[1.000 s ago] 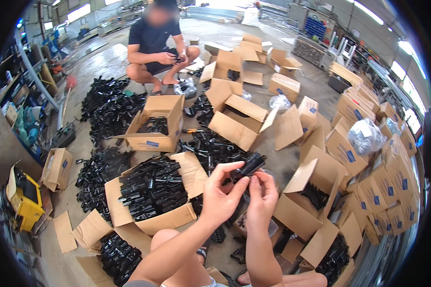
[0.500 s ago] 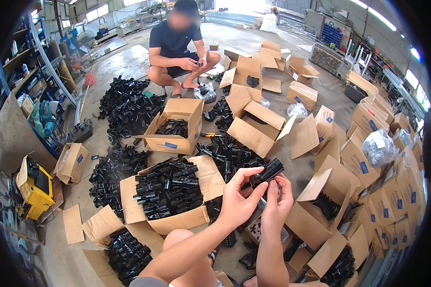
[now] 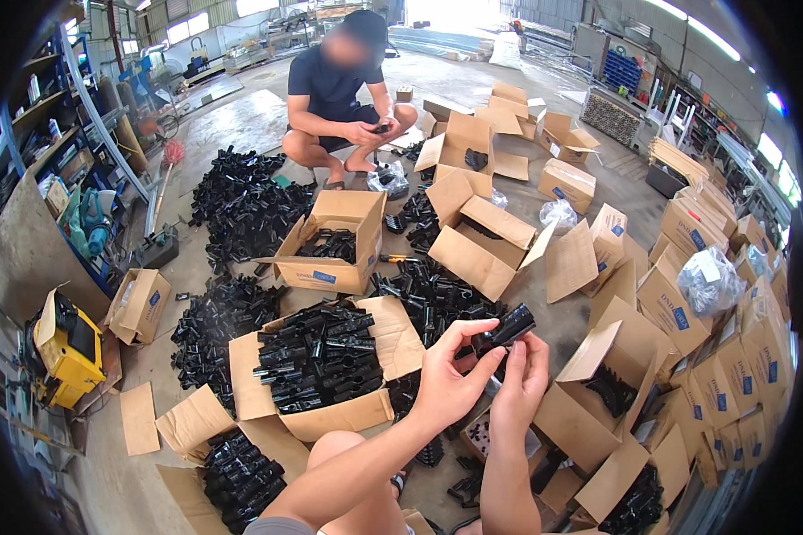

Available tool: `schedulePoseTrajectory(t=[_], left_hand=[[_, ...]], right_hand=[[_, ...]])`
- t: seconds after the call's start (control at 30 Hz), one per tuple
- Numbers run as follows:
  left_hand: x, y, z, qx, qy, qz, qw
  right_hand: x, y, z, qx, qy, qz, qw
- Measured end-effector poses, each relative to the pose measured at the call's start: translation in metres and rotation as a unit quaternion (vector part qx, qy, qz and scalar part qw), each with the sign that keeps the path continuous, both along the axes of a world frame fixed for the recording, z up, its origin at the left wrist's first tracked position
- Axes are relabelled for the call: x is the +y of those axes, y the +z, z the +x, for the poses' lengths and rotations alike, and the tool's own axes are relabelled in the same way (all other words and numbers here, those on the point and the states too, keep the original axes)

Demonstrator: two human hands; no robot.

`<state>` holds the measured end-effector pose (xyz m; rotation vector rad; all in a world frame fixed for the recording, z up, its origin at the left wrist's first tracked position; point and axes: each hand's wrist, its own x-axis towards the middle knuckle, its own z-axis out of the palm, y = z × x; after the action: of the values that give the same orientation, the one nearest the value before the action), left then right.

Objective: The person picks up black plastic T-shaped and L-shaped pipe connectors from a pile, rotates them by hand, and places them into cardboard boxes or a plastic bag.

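A short black tubular part is held up in front of me, tilted up to the right. My left hand pinches its near end between thumb and fingers. The fingers of my right hand are closed against its lower side. What lies between the palms is hidden. Beneath my left forearm stands an open carton filled with black tubular parts. A heap of loose black parts lies just beyond my hands.
Across from me a person squats, handling a small dark part. More black parts are piled on the floor at the left. Another open carton stands ahead. Stacked cartons crowd the right, and a yellow machine is at the far left.
The whole view has shifted slightly, with the surroundings lower and to the right. Both hands keep hold of the black part. The person opposite has lowered their head and hands a little.
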<state>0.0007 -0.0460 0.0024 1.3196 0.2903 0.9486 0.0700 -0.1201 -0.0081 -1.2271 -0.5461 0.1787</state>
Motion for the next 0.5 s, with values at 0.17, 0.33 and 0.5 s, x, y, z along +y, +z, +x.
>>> schedulePoseTrajectory(t=[0.17,0.33,0.5], left_hand=[[0.005,0.003,-0.003,-0.012,-0.025,-0.034,0.999],[0.017,-0.002,-0.002,0.017,-0.1,-0.039,0.994],[0.035,0.0,-0.009,0.129,-0.161,-0.006,0.978]], right_hand=[[-0.022,-0.007,0.005,0.06,0.118,0.013,0.991],[-0.041,-0.017,0.02,0.101,0.144,-0.021,0.984],[-0.065,-0.009,0.035,0.036,0.147,-0.103,0.983]])
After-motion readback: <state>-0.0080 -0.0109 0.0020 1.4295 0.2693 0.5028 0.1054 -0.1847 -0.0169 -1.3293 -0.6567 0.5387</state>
